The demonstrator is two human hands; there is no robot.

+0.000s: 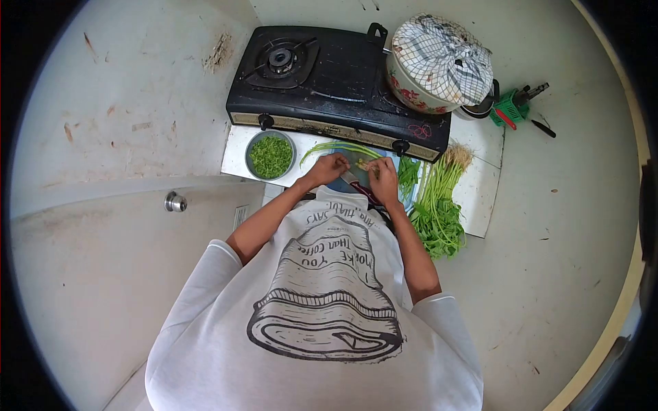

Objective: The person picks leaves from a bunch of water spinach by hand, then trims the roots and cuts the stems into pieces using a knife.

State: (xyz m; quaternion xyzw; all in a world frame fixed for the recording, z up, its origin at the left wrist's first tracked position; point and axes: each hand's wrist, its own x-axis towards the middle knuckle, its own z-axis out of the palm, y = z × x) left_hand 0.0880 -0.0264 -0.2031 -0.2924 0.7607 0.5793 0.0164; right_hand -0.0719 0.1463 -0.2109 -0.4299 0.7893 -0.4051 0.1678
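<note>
My left hand (332, 168) is closed in a pinch over the blue-grey board; what its fingertips hold is too small to make out. My right hand (382, 179), also pinched, is at some small yellowish-green stalk pieces (362, 164). Between the hands lies a knife (361, 186), blade toward the left hand and dark red handle toward my body. Long green stalks (343, 145) curve across behind both hands. To the left stands a round bowl (270, 155) of finely chopped greens. Right of my right hand is a leafy bundle (439, 205) with its roots on.
A black two-burner stove (336, 82) borders the counter at the back. On its right sits a floral pot (418, 92) covered with a checked cloth (442, 55). Farther right, a green basket (508, 109) holds utensils. A metal knob (175, 201) projects at the left.
</note>
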